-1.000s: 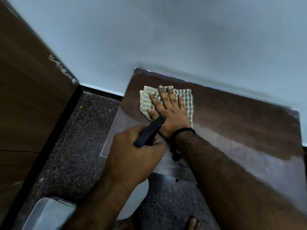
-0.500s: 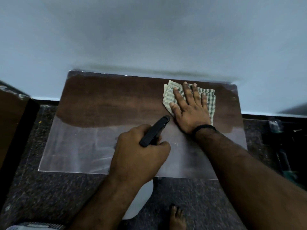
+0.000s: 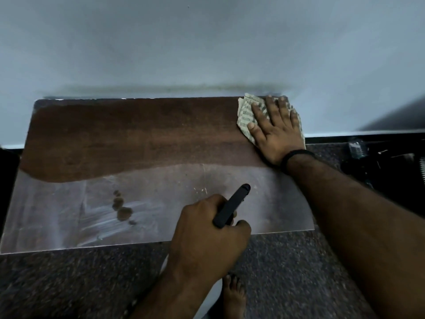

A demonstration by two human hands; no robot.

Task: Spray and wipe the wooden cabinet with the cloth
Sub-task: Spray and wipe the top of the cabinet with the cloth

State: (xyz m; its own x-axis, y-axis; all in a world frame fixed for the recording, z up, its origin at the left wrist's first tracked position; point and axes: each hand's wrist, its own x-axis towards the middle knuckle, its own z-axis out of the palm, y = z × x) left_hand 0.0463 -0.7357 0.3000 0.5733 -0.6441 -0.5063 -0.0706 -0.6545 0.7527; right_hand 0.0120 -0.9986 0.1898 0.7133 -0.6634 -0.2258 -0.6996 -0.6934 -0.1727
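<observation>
The wooden cabinet top (image 3: pixel 128 139) stretches across the middle of the head view, dark brown along the back and dusty grey along the front. A green checked cloth (image 3: pixel 246 116) lies at its back right corner against the wall. My right hand (image 3: pixel 274 127) presses flat on the cloth with straight, spread fingers. My left hand (image 3: pixel 207 238) grips a spray bottle over the front edge; its black nozzle (image 3: pixel 232 204) points toward the back right. The white bottle body is mostly hidden under my hand.
A pale wall (image 3: pixel 207 42) rises right behind the cabinet. Speckled dark stone floor (image 3: pixel 69 284) lies in front, with my bare foot (image 3: pixel 233 293) on it. Dark clutter with a clear bottle (image 3: pixel 356 148) sits on the floor at the right. Dark wet spots (image 3: pixel 123 209) mark the dusty front left.
My right hand has slid the cloth along the back of the cabinet top from the left end to the far right corner. My left hand keeps hold of the spray bottle.
</observation>
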